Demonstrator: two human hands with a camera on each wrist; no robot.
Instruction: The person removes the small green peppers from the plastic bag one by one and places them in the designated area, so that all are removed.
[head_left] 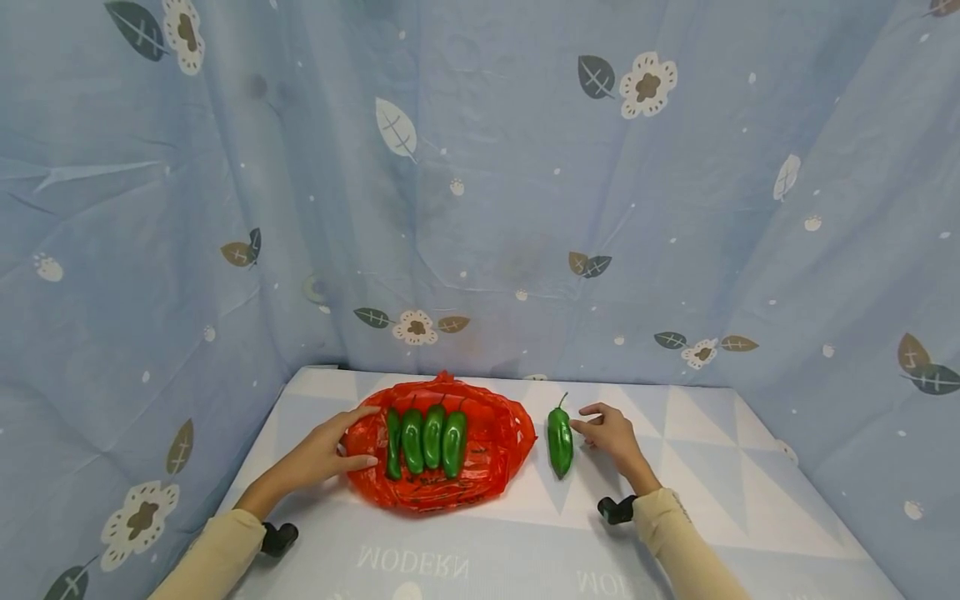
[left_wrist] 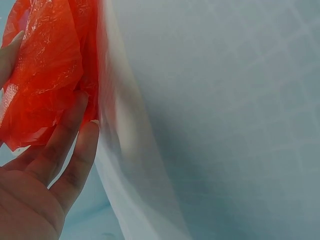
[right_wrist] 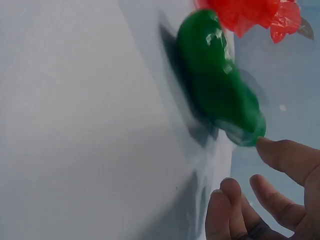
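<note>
A red plastic bag (head_left: 491, 467) lies spread on the table with several green peppers (head_left: 432, 437) in a row on it. My left hand (head_left: 330, 446) rests on the bag's left end, thumb and fingers apart; in the left wrist view, fairly straight fingers (left_wrist: 75, 165) touch the crumpled plastic. Right of the bag, a single green pepper (head_left: 560, 442) lies on the table, its stem pointing away. Beside it is my right hand (head_left: 609, 433), fingers loosely bent and holding nothing. The right wrist view has the thumb (right_wrist: 285, 155) at the pepper's stem end; contact is unclear.
The table (head_left: 675, 500) carries a pale triangle-patterned cover with printed lettering near its front. Blue patterned curtains (head_left: 510, 183) hang behind it and on both sides. A black wrist device (head_left: 279, 540) is at my left wrist, another (head_left: 617, 509) at my right.
</note>
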